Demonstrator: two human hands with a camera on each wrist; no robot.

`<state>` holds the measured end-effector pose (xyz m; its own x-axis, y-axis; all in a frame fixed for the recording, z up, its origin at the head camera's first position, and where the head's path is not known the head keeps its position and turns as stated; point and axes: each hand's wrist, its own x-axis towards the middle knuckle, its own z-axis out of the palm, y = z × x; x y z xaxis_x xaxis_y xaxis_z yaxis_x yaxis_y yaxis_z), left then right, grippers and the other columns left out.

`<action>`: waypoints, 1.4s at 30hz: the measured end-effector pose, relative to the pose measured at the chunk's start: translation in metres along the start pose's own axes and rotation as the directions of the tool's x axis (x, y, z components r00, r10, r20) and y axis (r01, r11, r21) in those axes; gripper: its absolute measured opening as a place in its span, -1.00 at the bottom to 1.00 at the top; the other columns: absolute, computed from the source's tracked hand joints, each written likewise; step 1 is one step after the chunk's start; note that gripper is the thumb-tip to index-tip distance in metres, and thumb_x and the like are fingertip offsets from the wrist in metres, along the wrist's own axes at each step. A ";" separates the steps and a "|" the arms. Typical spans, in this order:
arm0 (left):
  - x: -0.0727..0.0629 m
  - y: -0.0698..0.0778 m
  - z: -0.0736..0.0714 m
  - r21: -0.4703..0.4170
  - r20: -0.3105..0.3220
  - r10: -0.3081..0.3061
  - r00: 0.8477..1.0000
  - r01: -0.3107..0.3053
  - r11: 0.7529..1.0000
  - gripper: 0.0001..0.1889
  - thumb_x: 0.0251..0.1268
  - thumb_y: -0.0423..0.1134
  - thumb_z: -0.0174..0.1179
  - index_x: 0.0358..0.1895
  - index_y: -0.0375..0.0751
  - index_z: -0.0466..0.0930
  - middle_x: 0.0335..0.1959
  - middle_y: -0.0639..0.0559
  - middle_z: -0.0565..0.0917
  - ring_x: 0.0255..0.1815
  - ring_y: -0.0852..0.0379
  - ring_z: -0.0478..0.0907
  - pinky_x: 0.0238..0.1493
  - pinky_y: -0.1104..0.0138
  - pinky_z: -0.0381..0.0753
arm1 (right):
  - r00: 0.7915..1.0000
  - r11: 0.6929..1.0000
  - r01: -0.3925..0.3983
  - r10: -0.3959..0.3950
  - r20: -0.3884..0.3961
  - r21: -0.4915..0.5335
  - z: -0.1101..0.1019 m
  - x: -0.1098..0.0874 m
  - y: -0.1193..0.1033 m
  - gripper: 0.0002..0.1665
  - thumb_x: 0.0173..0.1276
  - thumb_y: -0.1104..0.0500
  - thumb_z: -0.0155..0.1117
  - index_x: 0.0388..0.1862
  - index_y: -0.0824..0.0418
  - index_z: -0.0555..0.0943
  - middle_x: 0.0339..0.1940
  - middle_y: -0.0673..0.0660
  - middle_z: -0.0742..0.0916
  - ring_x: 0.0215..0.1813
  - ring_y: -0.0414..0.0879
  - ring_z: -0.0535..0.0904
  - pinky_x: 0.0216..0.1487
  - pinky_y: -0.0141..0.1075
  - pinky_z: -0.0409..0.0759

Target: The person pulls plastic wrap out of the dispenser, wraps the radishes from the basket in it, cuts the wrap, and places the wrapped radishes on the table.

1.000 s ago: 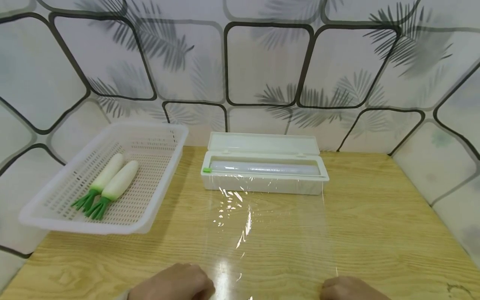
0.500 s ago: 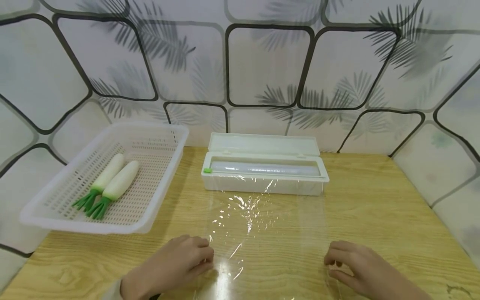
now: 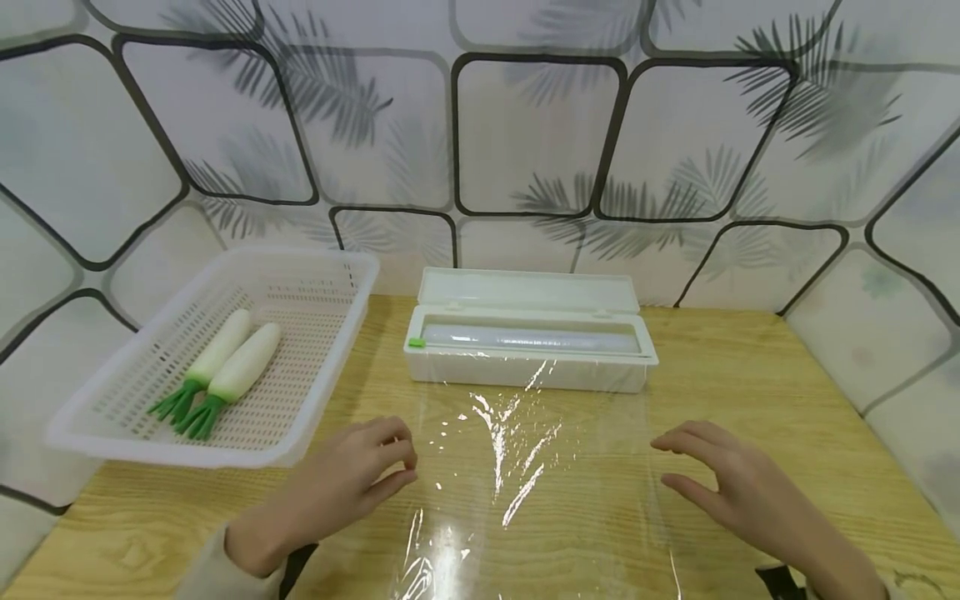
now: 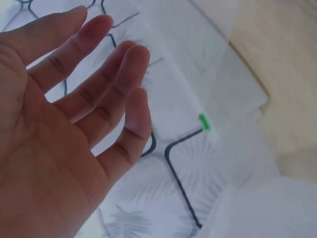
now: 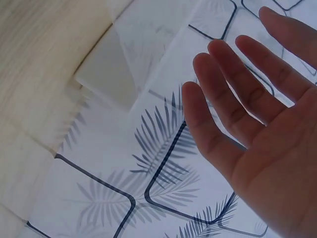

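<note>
Across the near worktop (image 3: 750,375) spread the clear film (image 3: 525,467), probably light, limp and clingy, best pinched at its near corners. Beside its edges, the left hand (image 3: 360,467) and right hand (image 3: 727,471) were released, fingers loose, farther forward than a second earlier. Beyond, the film ran back to its white box (image 3: 525,314).

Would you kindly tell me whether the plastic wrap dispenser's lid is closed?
No, the lid is tipped back, exposing the plastic wrap roll.
</note>
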<state>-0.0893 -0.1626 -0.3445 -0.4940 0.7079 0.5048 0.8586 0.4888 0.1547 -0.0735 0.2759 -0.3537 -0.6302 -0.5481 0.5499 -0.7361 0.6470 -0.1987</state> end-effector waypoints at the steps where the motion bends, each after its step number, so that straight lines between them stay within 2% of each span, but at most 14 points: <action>1: 0.001 -0.002 -0.004 0.004 -0.004 -0.006 1.000 0.006 1.000 -0.89 0.37 -0.23 0.34 -0.33 -0.07 0.62 -0.26 0.16 0.55 -0.35 0.27 0.52 -0.38 0.41 0.57 | 1.000 1.000 -0.002 0.002 -0.004 -0.005 -0.001 0.002 0.001 -0.43 0.51 -0.28 0.02 -0.02 0.13 0.70 -0.13 -0.02 0.72 -0.19 -0.12 0.68 -0.20 -0.58 0.52; 7: 0.008 -0.009 -0.031 0.030 0.030 -0.093 0.995 0.092 0.995 -0.81 0.13 -0.37 0.47 -0.33 -0.05 0.64 -0.27 0.22 0.57 -0.38 0.31 0.53 -0.40 0.38 0.59 | 0.999 1.000 -0.004 0.004 -0.038 -0.005 -0.010 0.018 0.011 -0.38 0.51 -0.28 0.01 -0.02 0.20 0.70 -0.14 0.03 0.74 -0.20 -0.07 0.68 -0.14 -0.58 0.53; 9: 0.009 -0.011 -0.038 0.032 0.037 -0.120 0.992 0.119 0.992 -0.81 0.14 -0.38 0.47 -0.33 -0.03 0.64 -0.28 0.23 0.58 -0.39 0.31 0.53 -0.41 0.38 0.59 | 0.999 1.000 -0.004 0.004 -0.047 0.001 -0.013 0.022 0.014 -0.38 0.51 -0.27 0.03 0.00 0.22 0.69 -0.13 0.04 0.74 -0.19 -0.06 0.68 -0.10 -0.60 0.52; 11: 0.010 -0.014 -0.045 0.031 0.038 -0.142 0.989 0.141 0.990 -0.81 0.16 -0.39 0.45 -0.34 -0.03 0.64 -0.28 0.24 0.58 -0.39 0.32 0.52 -0.42 0.39 0.59 | 0.999 1.000 -0.009 0.009 -0.050 0.011 -0.016 0.026 0.018 -0.45 0.50 -0.22 0.13 0.01 0.23 0.69 -0.11 0.05 0.74 -0.17 -0.06 0.67 -0.07 -0.60 0.51; 15: 0.009 -0.023 -0.058 0.025 0.029 -0.190 0.981 0.189 0.982 -0.79 0.19 -0.42 0.43 -0.32 -0.01 0.63 -0.30 0.27 0.58 -0.38 0.37 0.51 -0.43 0.41 0.57 | 0.999 0.999 -0.015 0.017 -0.047 0.033 -0.020 0.034 0.020 -0.63 0.42 0.00 0.38 0.03 0.23 0.68 -0.10 0.05 0.74 -0.14 -0.10 0.65 -0.06 -0.58 0.51; 17: 0.007 -0.031 -0.064 0.031 0.027 -0.219 0.975 0.219 0.975 -0.78 0.19 -0.43 0.42 -0.31 0.00 0.63 -0.30 0.28 0.60 -0.38 0.36 0.53 -0.43 0.38 0.57 | 0.999 0.999 -0.019 0.021 -0.048 0.040 -0.020 0.038 0.020 -0.66 0.34 0.12 0.46 0.03 0.23 0.68 -0.09 0.05 0.74 -0.14 -0.12 0.64 -0.07 -0.57 0.51; 22: 0.001 -0.049 -0.076 0.063 0.036 -0.271 0.962 0.268 0.961 -0.81 0.19 -0.43 0.42 -0.29 -0.02 0.66 -0.31 0.28 0.61 -0.38 0.31 0.53 -0.45 0.35 0.53 | 0.998 0.998 -0.032 0.035 -0.050 0.062 -0.016 0.048 0.018 -0.55 0.14 0.35 0.54 0.05 0.23 0.68 -0.07 0.07 0.75 -0.11 -0.08 0.65 -0.06 -0.55 0.53; 25: -0.001 -0.058 -0.082 0.063 0.052 -0.294 0.954 0.291 0.955 -0.83 0.22 -0.43 0.40 -0.28 -0.05 0.68 -0.32 0.28 0.61 -0.37 0.29 0.53 -0.43 0.34 0.53 | 0.997 0.991 -0.039 0.046 -0.057 0.126 -0.014 0.053 0.017 -0.50 0.07 0.46 0.54 0.03 0.26 0.68 -0.07 0.09 0.76 -0.08 -0.12 0.66 -0.03 -0.54 0.55; 27: -0.001 -0.063 -0.085 0.061 0.065 -0.320 0.945 0.316 0.947 -0.88 0.26 -0.41 0.38 -0.27 -0.09 0.69 -0.31 0.26 0.62 -0.35 0.25 0.54 -0.41 0.32 0.53 | 0.996 0.983 -0.048 0.060 -0.064 0.176 -0.012 0.056 0.015 -0.47 0.02 0.52 0.52 0.02 0.28 0.69 -0.07 0.10 0.76 -0.06 -0.20 0.64 -0.02 -0.54 0.55; 31: -0.005 -0.072 -0.092 0.080 0.075 -0.392 0.917 0.386 0.919 -0.95 0.33 -0.38 0.34 -0.27 -0.15 0.70 -0.29 0.18 0.66 -0.33 0.19 0.55 -0.39 0.28 0.55 | 0.994 0.968 -0.058 0.078 -0.073 0.242 -0.009 0.065 0.010 -0.46 0.00 0.58 0.49 0.00 0.29 0.69 -0.07 0.09 0.75 -0.03 -0.26 0.63 -0.03 -0.52 0.58; 35: -0.012 -0.082 -0.100 0.092 0.085 -0.461 0.883 0.454 0.886 -0.98 0.36 -0.39 0.31 -0.23 -0.21 0.71 -0.27 0.11 0.68 -0.31 0.15 0.56 -0.34 0.22 0.57 | 0.996 0.965 -0.039 0.059 -0.072 0.259 -0.005 0.074 0.007 -0.45 0.01 0.56 0.49 0.02 0.28 0.68 -0.05 0.09 0.75 -0.01 -0.20 0.64 -0.02 -0.49 0.59; 39: -0.016 -0.095 -0.106 0.110 0.096 -0.494 0.864 0.484 0.868 -0.95 0.38 -0.40 0.29 -0.20 -0.29 0.71 -0.28 0.05 0.71 -0.30 0.10 0.58 -0.28 0.14 0.58 | 0.997 0.966 -0.003 0.023 -0.072 0.258 -0.001 0.080 0.006 -0.42 0.00 0.54 0.52 0.06 0.28 0.67 -0.03 0.11 0.75 0.00 -0.15 0.64 -0.03 -0.45 0.60; 42: -0.018 -0.105 -0.109 0.104 0.120 -0.523 0.844 0.513 0.852 -0.92 0.41 -0.38 0.26 -0.17 -0.32 0.71 -0.26 -0.02 0.73 -0.28 0.05 0.61 -0.24 0.08 0.58 | 0.998 0.965 0.006 0.012 -0.066 0.261 0.001 0.084 0.005 -0.39 -0.01 0.54 0.52 0.08 0.29 0.66 -0.02 0.13 0.75 0.00 -0.12 0.64 -0.04 -0.39 0.63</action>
<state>-0.1558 -0.2819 -0.2771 -0.8822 0.4030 0.2437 0.4639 0.8325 0.3028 -0.1301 0.2327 -0.3095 -0.6213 -0.5045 0.5996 -0.7786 0.4834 -0.4001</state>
